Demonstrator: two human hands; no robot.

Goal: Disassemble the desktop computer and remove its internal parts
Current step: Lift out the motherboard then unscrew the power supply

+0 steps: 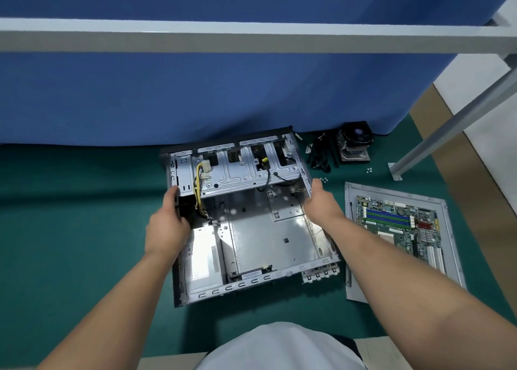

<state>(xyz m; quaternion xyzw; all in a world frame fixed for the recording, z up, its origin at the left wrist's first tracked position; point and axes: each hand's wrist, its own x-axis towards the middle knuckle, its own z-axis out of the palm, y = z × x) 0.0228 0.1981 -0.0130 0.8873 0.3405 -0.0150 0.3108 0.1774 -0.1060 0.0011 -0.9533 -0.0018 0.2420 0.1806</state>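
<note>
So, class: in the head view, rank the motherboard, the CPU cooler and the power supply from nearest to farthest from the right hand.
From the right hand:
1. Motherboard, just to its right, on the side panel.
2. Power supply, lower left, inside the case.
3. CPU cooler, beyond it by the blue partition.
Power supply and cooler are close to call.

We count one open computer case (251, 229) on the green mat (70, 229), and two hands on it: the left hand (167, 221) and the right hand (321, 201). Inside we see one power supply (201, 260) and one bundle of yellow wires (198, 185). Beside the case we count one circuit board (400, 227) on one grey panel (450, 246). Further back we find one cooler fan (354, 143), one heap of black cables (319, 157), and two small clusters of screws (369, 170); the single screws are too small to count.
</note>
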